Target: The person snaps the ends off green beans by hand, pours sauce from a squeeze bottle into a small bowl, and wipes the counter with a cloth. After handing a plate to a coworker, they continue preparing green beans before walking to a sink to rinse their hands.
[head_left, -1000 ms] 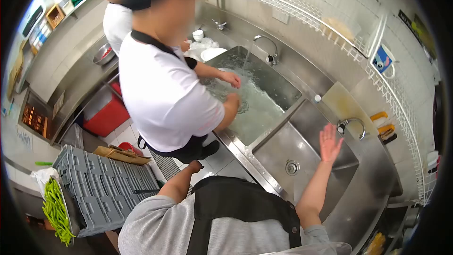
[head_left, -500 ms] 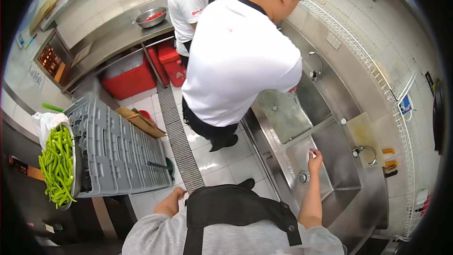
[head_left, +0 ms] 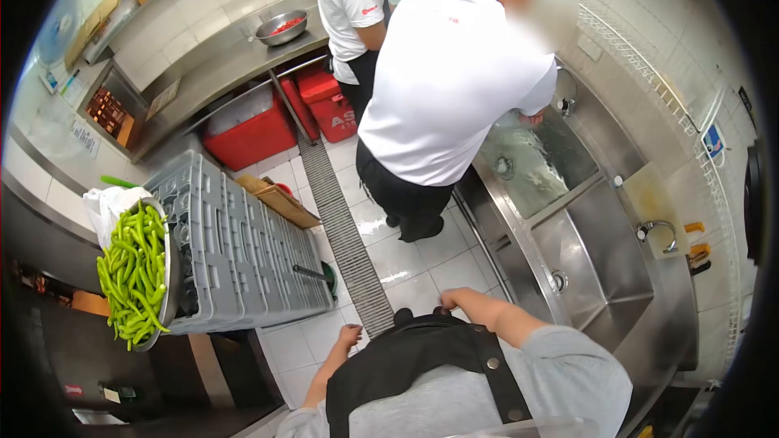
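My right hand (head_left: pixel 453 301) is drawn in against the top edge of my black apron (head_left: pixel 406 361), with the forearm bent across my chest and the fingers partly hidden. At my left side my left hand (head_left: pixel 350 336) hangs loosely above the tiled floor and holds nothing. To my right the near basin (head_left: pixel 604 255) of a steel sink stands empty, below its tap (head_left: pixel 657 231). A co-worker in a white shirt (head_left: pixel 450 73) has both hands in the water-filled far basin (head_left: pixel 531 158).
A stack of grey crates (head_left: pixel 235 251) stands at my left, with a steel bowl of green beans (head_left: pixel 134 272) beside it. A floor drain grate (head_left: pixel 345 235) runs down the aisle. Red bins (head_left: pixel 251 126) sit under the far counter, where a second person (head_left: pixel 353 0) stands.
My right hand has come out of the near basin and back to my apron. My left hand has dropped lower. The view has swung left, away from the sink.
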